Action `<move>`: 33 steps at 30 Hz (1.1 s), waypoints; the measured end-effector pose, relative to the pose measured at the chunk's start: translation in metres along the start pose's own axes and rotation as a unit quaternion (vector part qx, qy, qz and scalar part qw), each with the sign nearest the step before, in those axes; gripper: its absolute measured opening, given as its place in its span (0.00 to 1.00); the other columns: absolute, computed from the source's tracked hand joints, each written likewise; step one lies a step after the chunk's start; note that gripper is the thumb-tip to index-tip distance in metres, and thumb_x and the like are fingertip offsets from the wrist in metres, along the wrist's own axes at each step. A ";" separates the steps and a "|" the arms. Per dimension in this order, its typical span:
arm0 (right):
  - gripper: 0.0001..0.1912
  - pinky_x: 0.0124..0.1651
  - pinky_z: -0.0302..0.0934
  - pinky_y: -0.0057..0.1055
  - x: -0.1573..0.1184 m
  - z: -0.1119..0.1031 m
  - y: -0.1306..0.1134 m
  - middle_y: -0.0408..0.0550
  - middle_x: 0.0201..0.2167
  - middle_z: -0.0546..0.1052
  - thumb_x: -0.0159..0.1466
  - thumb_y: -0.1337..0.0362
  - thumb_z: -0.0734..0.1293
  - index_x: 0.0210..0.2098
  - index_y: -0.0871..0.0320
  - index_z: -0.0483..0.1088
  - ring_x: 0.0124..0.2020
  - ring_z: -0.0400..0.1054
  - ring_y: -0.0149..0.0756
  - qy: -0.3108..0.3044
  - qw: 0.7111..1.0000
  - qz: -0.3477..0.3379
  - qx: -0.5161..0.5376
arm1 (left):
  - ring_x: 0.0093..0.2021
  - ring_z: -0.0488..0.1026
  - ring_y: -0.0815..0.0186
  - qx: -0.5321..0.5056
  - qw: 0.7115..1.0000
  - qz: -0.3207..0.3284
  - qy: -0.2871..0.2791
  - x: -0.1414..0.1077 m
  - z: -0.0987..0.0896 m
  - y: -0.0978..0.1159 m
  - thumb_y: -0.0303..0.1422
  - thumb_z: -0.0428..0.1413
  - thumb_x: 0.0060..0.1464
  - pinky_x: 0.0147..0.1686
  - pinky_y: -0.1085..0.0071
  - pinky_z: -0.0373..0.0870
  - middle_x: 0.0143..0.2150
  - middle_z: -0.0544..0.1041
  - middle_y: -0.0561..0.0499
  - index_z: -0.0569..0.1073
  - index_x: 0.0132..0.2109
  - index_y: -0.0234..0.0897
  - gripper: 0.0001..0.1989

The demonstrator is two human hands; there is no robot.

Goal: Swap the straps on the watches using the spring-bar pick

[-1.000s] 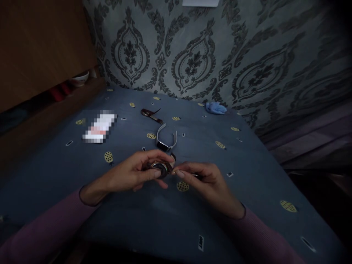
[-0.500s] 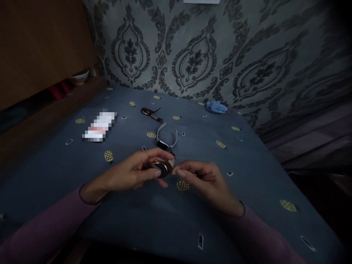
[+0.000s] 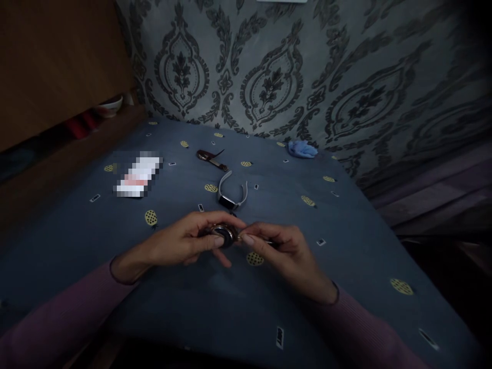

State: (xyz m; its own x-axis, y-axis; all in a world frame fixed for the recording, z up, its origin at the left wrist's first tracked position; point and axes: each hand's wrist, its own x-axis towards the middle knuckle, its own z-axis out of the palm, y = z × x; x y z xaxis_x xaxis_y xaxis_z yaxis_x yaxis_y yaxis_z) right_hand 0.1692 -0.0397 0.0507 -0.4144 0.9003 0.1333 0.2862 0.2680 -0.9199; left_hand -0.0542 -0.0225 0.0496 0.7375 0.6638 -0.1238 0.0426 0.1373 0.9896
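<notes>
My left hand (image 3: 192, 241) grips a round-faced watch (image 3: 224, 235), its thumb on the dark dial and its fingers around the case. My right hand (image 3: 282, 248) is pinched at the watch's right side; its fingertips close on something small and thin that I cannot make out. The two hands nearly touch. Just beyond them lies a smartwatch (image 3: 228, 202) with a light grey strap, its two halves curving upward. Farther back rests a watch with a brown strap (image 3: 212, 160).
A blue patterned cloth (image 3: 184, 307) covers the table. A pixelated white item (image 3: 139, 174) lies at the left, and a crumpled blue cloth (image 3: 303, 149) near the wall. A bowl (image 3: 108, 107) and red objects sit on the left shelf.
The light strap part that showed beside the held watch is now hidden behind my fingers. My left index finger reaches slightly farther right, towards my right fingertips.
</notes>
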 end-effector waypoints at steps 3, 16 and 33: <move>0.13 0.35 0.69 0.28 0.000 -0.002 -0.001 0.47 0.28 0.81 0.67 0.57 0.67 0.35 0.56 0.82 0.31 0.75 0.35 -0.001 1.000 -0.003 0.007 | 0.41 0.81 0.60 -0.002 1.000 0.001 0.004 0.000 0.000 0.000 0.33 0.52 0.65 0.14 0.86 0.54 0.43 0.73 0.48 0.69 0.58 0.40 0.15; 0.12 0.30 0.68 0.26 -0.002 -0.010 0.000 0.47 0.28 0.82 0.66 0.57 0.68 0.35 0.57 0.82 0.27 0.74 0.33 -0.029 1.000 -0.003 0.005 | 0.42 0.81 0.60 -0.019 1.000 -0.005 -0.010 -0.001 0.001 0.000 0.33 0.52 0.65 0.14 0.86 0.54 0.45 0.73 0.48 0.69 0.58 0.40 0.15; 0.11 0.28 0.64 0.26 0.000 -0.009 -0.001 0.45 0.25 0.80 0.66 0.60 0.68 0.35 0.57 0.81 0.25 0.70 0.31 -0.041 0.999 -0.006 0.012 | 0.41 0.81 0.62 0.003 1.000 0.002 -0.007 -0.002 -0.001 -0.001 0.33 0.52 0.65 0.14 0.86 0.55 0.46 0.74 0.47 0.70 0.57 0.41 0.15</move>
State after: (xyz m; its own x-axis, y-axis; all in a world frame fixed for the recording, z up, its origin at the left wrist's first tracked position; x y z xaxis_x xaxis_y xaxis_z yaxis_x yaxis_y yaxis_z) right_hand 0.1763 -0.0370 0.0549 -0.4876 0.8655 0.1146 0.2607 0.2696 -0.9270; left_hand -0.0563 -0.0237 0.0486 0.7472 0.6540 -0.1183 0.0429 0.1301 0.9906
